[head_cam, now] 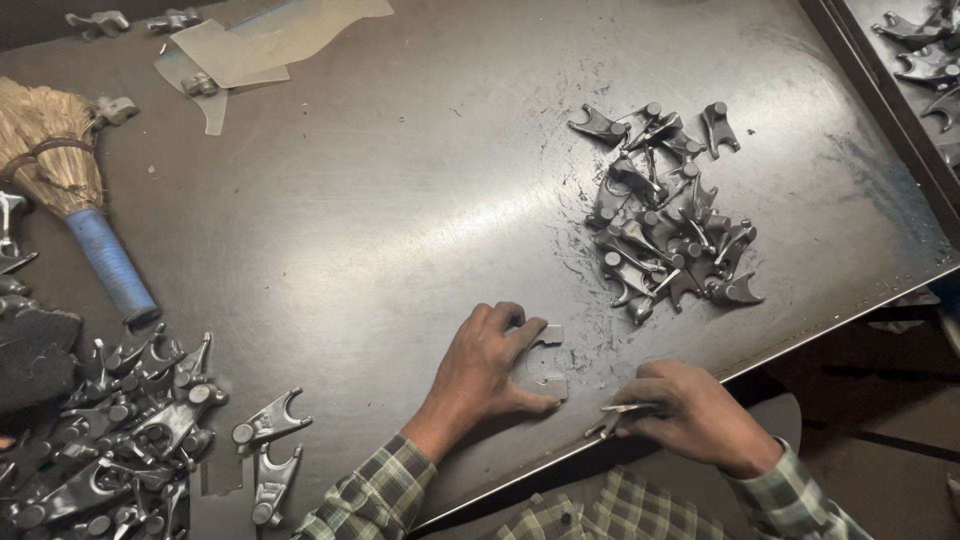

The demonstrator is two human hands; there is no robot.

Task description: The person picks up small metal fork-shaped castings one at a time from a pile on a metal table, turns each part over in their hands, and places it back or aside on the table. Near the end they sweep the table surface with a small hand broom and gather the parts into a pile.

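Left hand (487, 365) presses open on a flat gauge plate (548, 360), right hand (690, 412) grips 1 fork part (618, 415); piles lie lower left (110, 430) and upper right (668, 215)

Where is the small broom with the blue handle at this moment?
In the head view, the broom lies at the left edge of the metal table, above the left heap of forked metal parts, far from both hands.
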